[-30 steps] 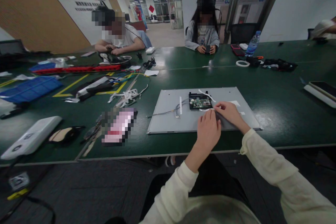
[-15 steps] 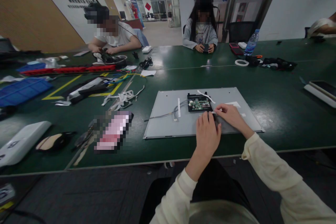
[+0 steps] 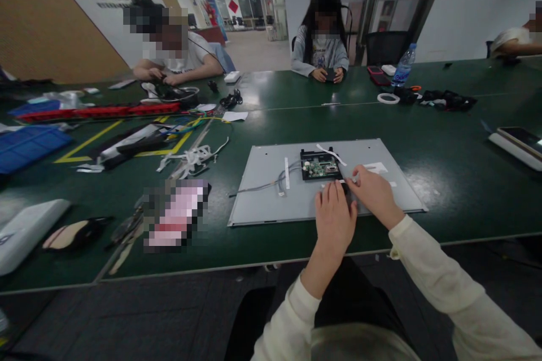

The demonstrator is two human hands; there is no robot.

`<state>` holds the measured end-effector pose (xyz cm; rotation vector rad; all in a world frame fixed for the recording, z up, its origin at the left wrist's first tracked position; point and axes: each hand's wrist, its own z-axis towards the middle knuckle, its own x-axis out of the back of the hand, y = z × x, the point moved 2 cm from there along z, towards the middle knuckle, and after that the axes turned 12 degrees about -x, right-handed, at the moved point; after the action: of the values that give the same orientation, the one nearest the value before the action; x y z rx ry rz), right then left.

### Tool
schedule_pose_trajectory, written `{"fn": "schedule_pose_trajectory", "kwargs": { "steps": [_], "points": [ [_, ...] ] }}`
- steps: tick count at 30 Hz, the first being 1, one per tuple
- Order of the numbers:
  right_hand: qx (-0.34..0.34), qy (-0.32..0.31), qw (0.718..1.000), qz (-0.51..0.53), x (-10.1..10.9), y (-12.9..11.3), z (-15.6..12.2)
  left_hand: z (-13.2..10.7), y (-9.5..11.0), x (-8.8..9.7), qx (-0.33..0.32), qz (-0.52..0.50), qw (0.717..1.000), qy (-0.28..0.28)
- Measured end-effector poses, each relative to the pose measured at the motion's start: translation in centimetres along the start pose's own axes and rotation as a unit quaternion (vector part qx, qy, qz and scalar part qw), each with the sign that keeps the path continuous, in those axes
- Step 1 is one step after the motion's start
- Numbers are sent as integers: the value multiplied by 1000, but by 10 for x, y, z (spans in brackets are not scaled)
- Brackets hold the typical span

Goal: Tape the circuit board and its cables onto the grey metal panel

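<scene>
A grey flat panel (image 3: 262, 203) lies on the green table before me. Near its middle sits a black frame (image 3: 310, 175) with a green circuit board (image 3: 322, 167) in it. My left hand (image 3: 334, 217) rests on the panel just below the frame, its fingers stretched out over a dark piece at the frame's lower edge. Close by on the right, my right hand (image 3: 376, 194) pinches a small white tape strip (image 3: 354, 179), mostly covered by the fingers. A white strip (image 3: 331, 153) curls over the frame's top. Grey cables (image 3: 275, 183) run left from the board.
Left of the panel are tangled white strips (image 3: 192, 161), a blurred-out phone-like object (image 3: 178, 217) and a computer mouse (image 3: 76, 234). Blue trays (image 3: 34, 146) stand further left. Two people sit across the table. A water bottle (image 3: 404, 67) and a tape roll (image 3: 388, 98) lie beyond.
My right hand has shifted slightly right and the white strip at its fingertips shows less. My left hand stays nearly in place. The view has turned slightly.
</scene>
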<state>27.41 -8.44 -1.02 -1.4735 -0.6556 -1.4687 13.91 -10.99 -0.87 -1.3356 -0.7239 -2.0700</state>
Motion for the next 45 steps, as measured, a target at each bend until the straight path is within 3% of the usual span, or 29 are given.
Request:
{"fn": "schedule_pose_trajectory", "kwargs": {
  "steps": [8, 11, 16, 20, 24, 28, 30, 33, 35, 40, 45],
  "points": [
    [-9, 0, 1000, 2, 2, 8, 0, -4, -1, 2, 4, -17, 1000, 0],
    [86, 10, 992, 91, 8, 12, -7, -4, -3, 6, 2, -39, 999, 17],
    [328, -18, 934, 144, 26, 14, -22, -6, -7, 13, 15, -105, 992, 62],
    [382, -69, 917, 93, 32, 6, -14, -18, -16, 20, 10, -135, 988, 71],
    [406, -110, 906, 41, 21, -9, -12, -24, -50, 54, 15, -100, 991, 92],
    [378, -113, 918, 39, 7, -13, -17, 12, -93, 100, 41, -14, 994, 103],
    [358, -109, 926, 43, 3, -10, -16, 43, -109, 109, 41, 17, 994, 95],
    [336, -108, 935, 38, 0, -2, -5, 82, -127, 97, 39, 40, 993, 100],
    [302, -101, 948, 31, -3, 6, 7, 93, -136, 79, 39, 48, 993, 105],
    [168, -54, 984, 13, -9, 37, 42, 77, -151, 42, 5, 47, 996, 73],
    [7, -9, 1000, 9, -6, 69, 55, 69, -158, 35, -21, 3, 999, 49]
  ]
}}
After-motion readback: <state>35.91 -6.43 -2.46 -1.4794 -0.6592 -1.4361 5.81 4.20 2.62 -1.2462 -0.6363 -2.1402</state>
